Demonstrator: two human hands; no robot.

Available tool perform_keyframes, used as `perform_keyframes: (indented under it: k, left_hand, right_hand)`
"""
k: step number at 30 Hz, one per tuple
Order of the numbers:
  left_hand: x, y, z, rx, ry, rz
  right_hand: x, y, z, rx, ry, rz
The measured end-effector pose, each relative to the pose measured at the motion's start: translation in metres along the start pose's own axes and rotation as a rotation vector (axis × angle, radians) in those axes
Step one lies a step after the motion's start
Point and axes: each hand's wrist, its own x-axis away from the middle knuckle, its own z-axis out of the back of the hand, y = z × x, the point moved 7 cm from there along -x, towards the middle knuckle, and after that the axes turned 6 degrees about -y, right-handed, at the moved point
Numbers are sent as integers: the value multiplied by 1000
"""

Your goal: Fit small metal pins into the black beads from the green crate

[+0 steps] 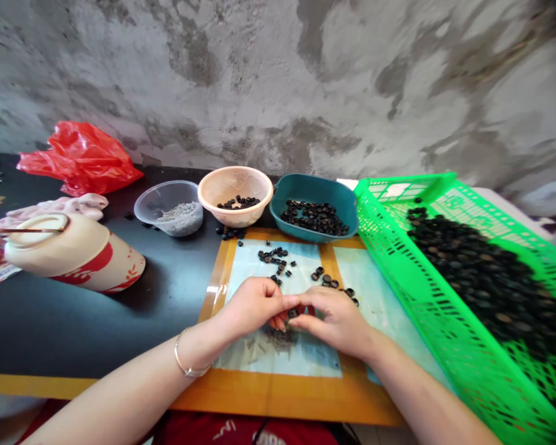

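Note:
My left hand [258,301] and my right hand [336,318] meet fingertip to fingertip over a taped light-blue sheet [322,364]. A small round black piece [293,313] sits in the pinch of my right thumb and fingers. The left fingers are closed against the same spot; what they hold is too small to make out. Just under the hands lies a little heap of thin pins [280,339]. Beyond the fingertips, small black parts [273,253] and black ring-shaped pieces [327,280] are scattered on the sheet.
Along the wall stand a clear bowl [143,207] of thin pins, a pink bowl [235,216] and a teal basin [315,232] with black parts. A green crate [412,296] heaped with black discs borders the right. To the left are a tumbler [81,253] and a red bag [86,157].

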Motion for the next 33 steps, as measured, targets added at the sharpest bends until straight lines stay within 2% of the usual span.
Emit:
perform_keyframes:
  k: [6, 12, 15, 18, 20, 23, 27, 33]
  left_hand:
    - [2, 0, 3, -80, 52, 9]
    - [-1, -3, -2, 35, 25, -15]
    - [-1, 3, -1, 115, 6, -145]
    - [6, 17, -5, 103, -86, -332]
    - [12, 26, -9, -21, -130, -432]
    - [20, 36, -12, -255, -84, -559]
    - [24, 40, -14, -386, -34, -661]
    - [25, 39, -15, -490, -36, -725]
  right_hand:
    - [0, -3, 0, 11, 61, -2]
    - [-1, -8, 6, -9, 162, 9]
    - [0, -9, 11, -22, 196, 7]
    - [2, -6, 14, -43, 197, -29]
    - [4, -5, 14, -59, 188, -41]
    - [5, -5, 12, -80, 160, -28]
    - [6, -7, 10, -72, 129, 5]
    - [6, -6, 10, -84, 126, 9]
